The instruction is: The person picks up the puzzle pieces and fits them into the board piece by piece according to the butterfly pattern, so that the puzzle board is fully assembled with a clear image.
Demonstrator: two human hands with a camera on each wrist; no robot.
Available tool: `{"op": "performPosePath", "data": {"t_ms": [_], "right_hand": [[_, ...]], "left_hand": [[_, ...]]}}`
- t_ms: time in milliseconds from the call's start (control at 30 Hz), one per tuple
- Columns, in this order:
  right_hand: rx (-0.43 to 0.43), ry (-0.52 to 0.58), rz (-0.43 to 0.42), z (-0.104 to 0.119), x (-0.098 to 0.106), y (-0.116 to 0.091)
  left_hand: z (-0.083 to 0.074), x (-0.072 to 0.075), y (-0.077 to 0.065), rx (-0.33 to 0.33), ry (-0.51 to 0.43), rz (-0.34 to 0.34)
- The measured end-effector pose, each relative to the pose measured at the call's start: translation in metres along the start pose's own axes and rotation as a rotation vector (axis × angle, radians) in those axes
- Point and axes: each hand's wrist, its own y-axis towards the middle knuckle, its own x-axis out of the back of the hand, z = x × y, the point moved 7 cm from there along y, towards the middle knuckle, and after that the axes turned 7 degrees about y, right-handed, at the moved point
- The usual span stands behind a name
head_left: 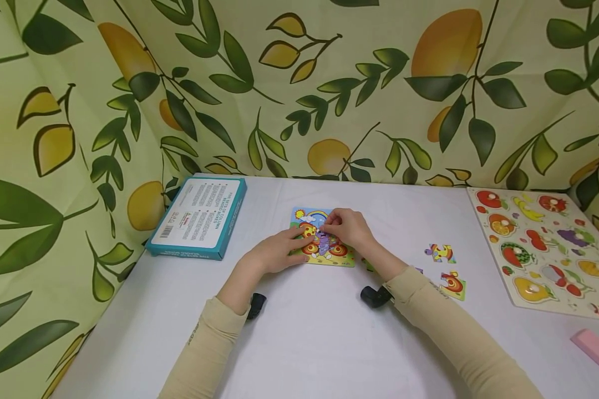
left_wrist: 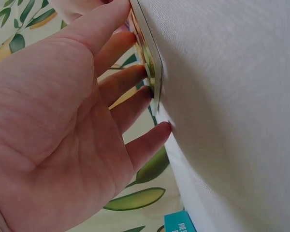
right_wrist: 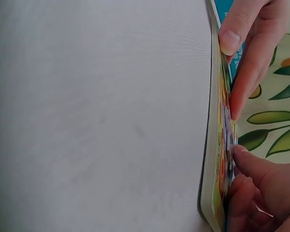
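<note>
A small jigsaw puzzle (head_left: 339,260) with a butterfly picture lies flat on the white table. My left hand (head_left: 274,250) rests at its left side, fingers extended over the picture; in the left wrist view, fingertips (left_wrist: 144,72) touch the board's edge. Over the middle of the picture, my right hand (head_left: 350,228) has curled fingers, and its thumb and forefinger pinch at a puzzle piece mostly hidden by them. The right wrist view shows that thumb (right_wrist: 249,162) against the board's top surface. Loose puzzle pieces (head_left: 441,253) lie to the right, some partly covered by the right forearm.
A teal box (head_left: 197,219) sits at the back left. On the right lies a fruit peg board (head_left: 521,296), with a pink block (head_left: 595,353) nearer the front. Black wrist mounts (head_left: 375,297) show under both wrists. Leaf-patterned cloth (head_left: 299,88) hangs behind the table.
</note>
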Motion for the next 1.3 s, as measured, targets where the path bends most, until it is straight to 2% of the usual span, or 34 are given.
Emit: {"op": "performPosePath", "data": {"t_ms": [200,367,467,567,700,833,900,1000,1100,1167,1300], "right_hand": [[0.016,-0.065,-0.011,0.001,-0.001,0.003],[0.013,-0.064,-0.008,-0.001,0.000,0.002],[0.016,-0.060,-0.008,0.001,0.002,0.000],[0.020,-0.067,-0.006,0.002,0.002,-0.001],[0.010,-0.062,0.015,0.002,0.000,-0.001],[0.004,-0.030,0.045,0.002,0.000,0.000],[0.012,-0.012,0.063,0.002,0.000,-0.001],[0.041,0.015,0.104,0.000,0.003,-0.005],[0.101,0.021,0.136,-0.002,0.016,-0.019],[0.111,0.030,0.146,-0.008,0.029,-0.033],[0.095,0.000,0.102,-0.029,0.069,-0.061]], "left_hand": [[0.000,0.000,0.000,-0.004,-0.007,0.000],[0.000,0.000,0.001,-0.003,0.005,-0.006],[-0.004,0.002,0.003,-0.023,0.035,-0.035],[-0.013,0.006,0.006,-0.081,0.061,-0.078],[-0.022,0.003,0.010,-0.125,0.073,-0.065],[-0.021,-0.001,0.013,-0.085,0.070,-0.024],[-0.022,0.000,0.014,-0.085,0.071,-0.032],[-0.024,0.004,0.018,-0.125,0.075,-0.071],[-0.024,0.006,0.023,-0.150,0.095,-0.102],[-0.023,0.005,0.026,-0.143,0.103,-0.103],[-0.022,0.003,0.026,-0.116,0.109,-0.081]]}}
